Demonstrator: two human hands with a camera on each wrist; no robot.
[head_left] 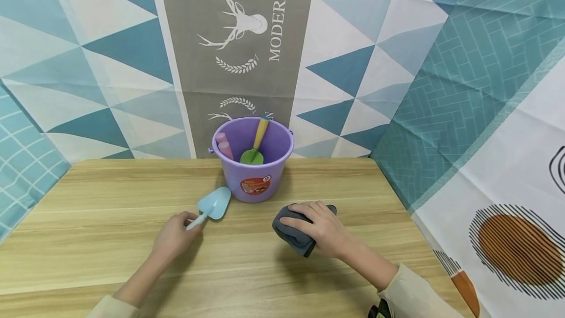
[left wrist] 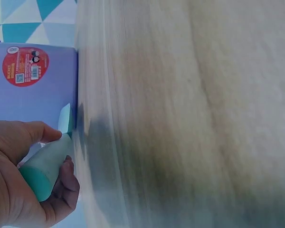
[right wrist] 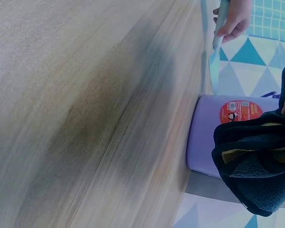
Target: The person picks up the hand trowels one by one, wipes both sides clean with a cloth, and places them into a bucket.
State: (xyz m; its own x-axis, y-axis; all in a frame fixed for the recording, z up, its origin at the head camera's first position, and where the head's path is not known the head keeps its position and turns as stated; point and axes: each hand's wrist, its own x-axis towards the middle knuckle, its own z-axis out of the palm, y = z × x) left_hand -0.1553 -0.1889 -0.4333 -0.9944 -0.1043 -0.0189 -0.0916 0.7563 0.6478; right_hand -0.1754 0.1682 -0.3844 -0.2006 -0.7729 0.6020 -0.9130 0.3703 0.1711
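Note:
In the head view my left hand (head_left: 174,237) grips the handle of a light blue toy trowel (head_left: 216,202), its blade pointing away at the bucket's left foot. The left wrist view shows thumb and fingers around the pale handle (left wrist: 48,161). My right hand (head_left: 325,229) holds a folded dark grey cloth (head_left: 292,232) above the table, right of the trowel. Its folds and yellowish inner side show in the right wrist view, where the cloth (right wrist: 251,164) covers part of the bucket and most of the hand is out of frame.
A purple bucket (head_left: 234,173) stands at the table's back, by the patterned cloth wall. Inside lean a toy trowel with green blade (head_left: 251,157) and yellow handle, and two pink pieces (head_left: 225,149). The wooden table (head_left: 110,220) ends at a patterned cloth on the right.

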